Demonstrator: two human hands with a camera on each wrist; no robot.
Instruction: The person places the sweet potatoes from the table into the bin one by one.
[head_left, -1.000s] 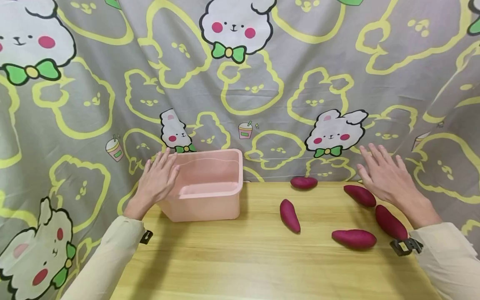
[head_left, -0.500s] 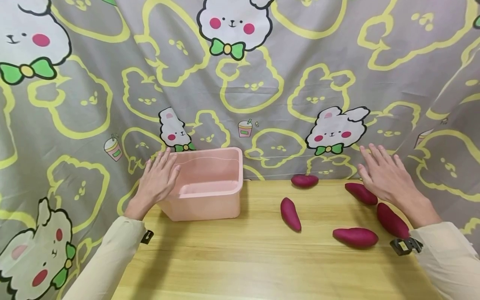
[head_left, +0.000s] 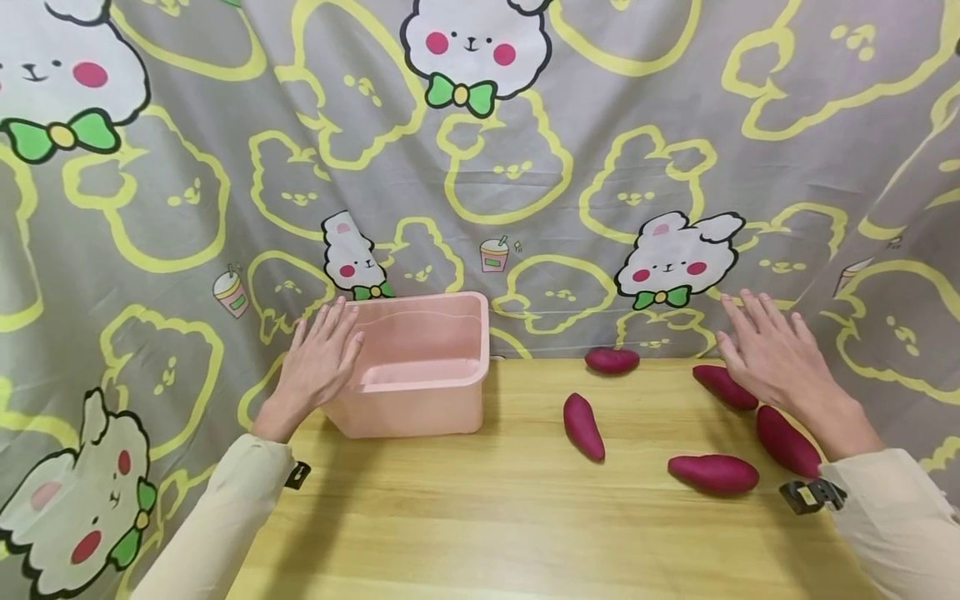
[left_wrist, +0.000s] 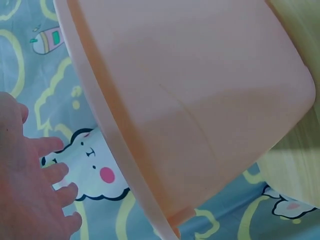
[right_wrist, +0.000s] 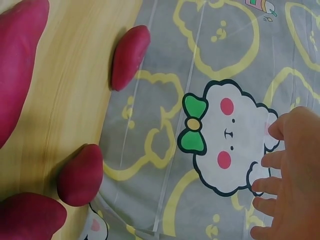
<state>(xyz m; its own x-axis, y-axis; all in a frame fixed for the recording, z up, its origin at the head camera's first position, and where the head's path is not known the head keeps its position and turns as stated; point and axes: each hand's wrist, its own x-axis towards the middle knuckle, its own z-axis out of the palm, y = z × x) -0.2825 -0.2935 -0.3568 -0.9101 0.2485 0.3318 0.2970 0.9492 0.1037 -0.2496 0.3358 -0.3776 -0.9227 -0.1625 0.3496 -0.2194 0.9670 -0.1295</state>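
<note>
My left hand [head_left: 318, 358] is held with straight fingers over the left side of a pink plastic bin [head_left: 412, 414]. From the left wrist, a gap shows between that hand [left_wrist: 37, 185] and the bin's rim [left_wrist: 107, 117]. My right hand [head_left: 780, 358], palm down and fingers spread, hovers at the right, holding nothing. Nearest to it are two purple sweet potatoes, one at the back [head_left: 723, 387] and one by the wrist [head_left: 787, 442]. Others lie in front [head_left: 714, 474], nearer the bin [head_left: 583, 427] and at the table's back edge [head_left: 611, 361].
A light wood table [head_left: 450, 517] bears the bin and the sweet potatoes. Behind it hangs a grey curtain [head_left: 420, 183] printed with cartoon animals, close to the table's back edge. The bin's visible floor [head_left: 420, 372] is bare pink.
The head view shifts slightly, so the whole scene moves a little within the frame. Both hands keep their poses, and the bin and sweet potatoes stay where they were.
</note>
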